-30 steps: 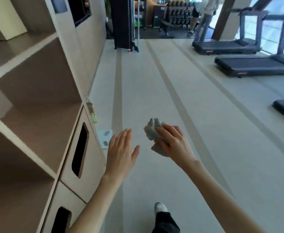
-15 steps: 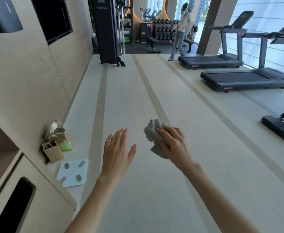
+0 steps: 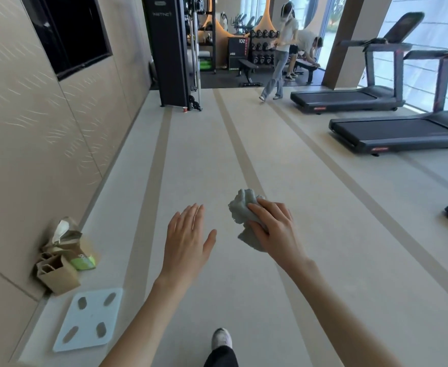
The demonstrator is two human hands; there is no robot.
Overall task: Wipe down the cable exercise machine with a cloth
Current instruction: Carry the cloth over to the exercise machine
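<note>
The cable exercise machine (image 3: 171, 51), a tall black tower with a weight stack and cables, stands far ahead at the end of the corridor by the left wall. My right hand (image 3: 273, 229) is held out in front of me, shut on a crumpled pale grey cloth (image 3: 241, 207). My left hand (image 3: 187, 239) floats beside it, palm down, fingers spread, holding nothing. Both hands are several metres short of the machine.
A beige wall with a black panel (image 3: 74, 35) runs along the left. Paper bags (image 3: 58, 271) and a white scale (image 3: 89, 317) lie at its foot. Treadmills (image 3: 392, 133) line the right side. Two people (image 3: 283, 49) are near the dumbbell rack ahead.
The view has swung from the shelf unit on the left toward the corridor and moved forward; the cable machine looks closer. Both hands keep the same pose, cloth still held.
</note>
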